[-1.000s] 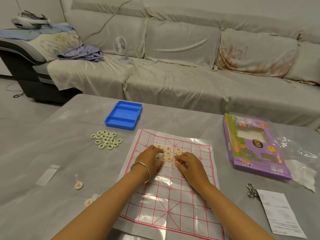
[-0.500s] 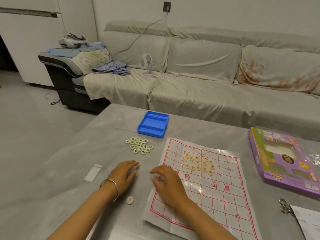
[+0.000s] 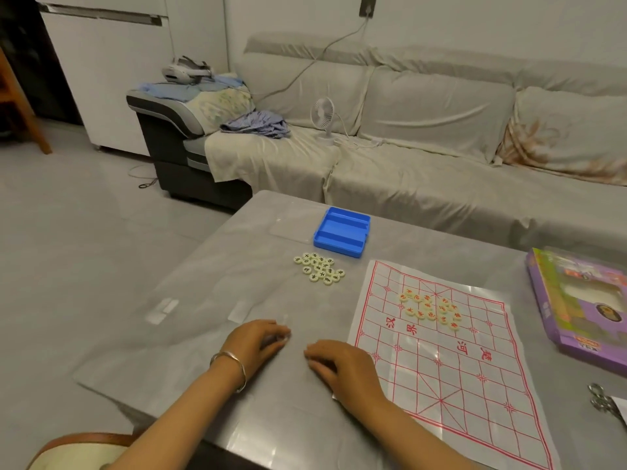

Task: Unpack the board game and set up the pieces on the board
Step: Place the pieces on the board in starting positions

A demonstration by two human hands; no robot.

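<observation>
Our left hand (image 3: 254, 346) curls over something pale and blurred on the table (image 3: 210, 293). Our right hand (image 3: 339, 366) rests curled at the left edge of the board (image 3: 458, 385). Whether either grips anything, we cannot tell. The board lies unfolded, red pieces (image 3: 431, 308) heaped on it, black pieces (image 3: 319, 271) clustered off it near the blue tray (image 3: 341, 232). We judge unpacking done, placing all ahead.
</observation>
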